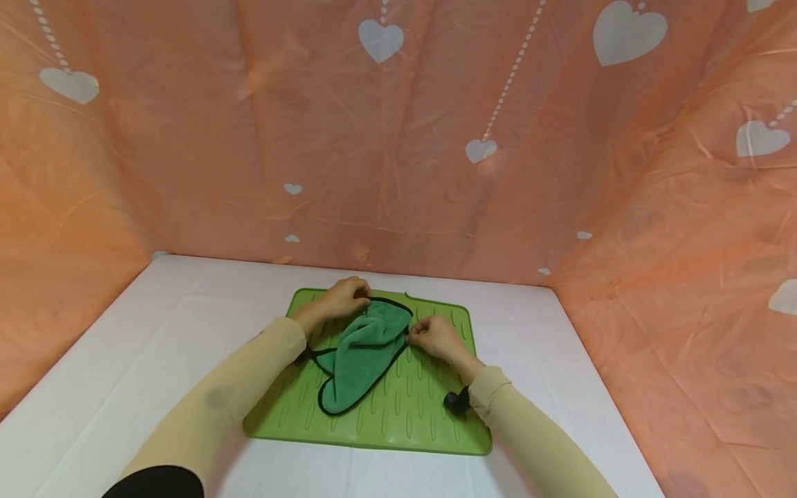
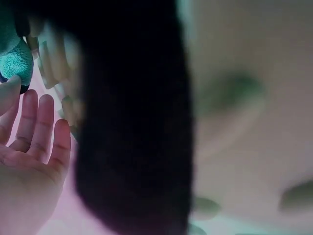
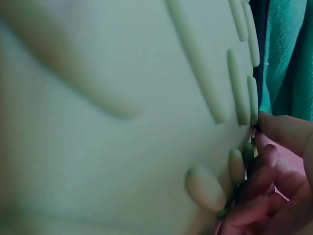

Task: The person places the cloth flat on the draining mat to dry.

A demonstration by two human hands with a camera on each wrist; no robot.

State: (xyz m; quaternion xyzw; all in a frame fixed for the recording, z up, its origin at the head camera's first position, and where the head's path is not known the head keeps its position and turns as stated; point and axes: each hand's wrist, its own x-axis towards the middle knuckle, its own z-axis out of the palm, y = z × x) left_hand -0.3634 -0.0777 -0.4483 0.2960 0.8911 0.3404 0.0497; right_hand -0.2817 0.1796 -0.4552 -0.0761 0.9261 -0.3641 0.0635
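A green cloth [image 1: 367, 353] with black edging lies bunched and folded on a lime-green ridged mat [image 1: 386, 425]. At its upper left, my left hand [image 1: 342, 299] pinches the edged border; the left wrist view has the thumb at the cloth [image 2: 17, 61] while the other fingers extend loosely. My right hand [image 1: 436, 337] grips the right edge between thumb and fingers. Close up in the right wrist view, the thumb [image 3: 288, 132] presses on the black border, the other fingers curled beneath it.
The mat rests on a white-covered table [image 1: 180, 332]. Orange sheeting [image 1: 386, 173] with pale hearts encloses the back and both sides. A black wrist device [image 1: 457, 401] sits by the right sleeve, and a dark blurred band [image 2: 134, 122] blocks much of the left wrist view.
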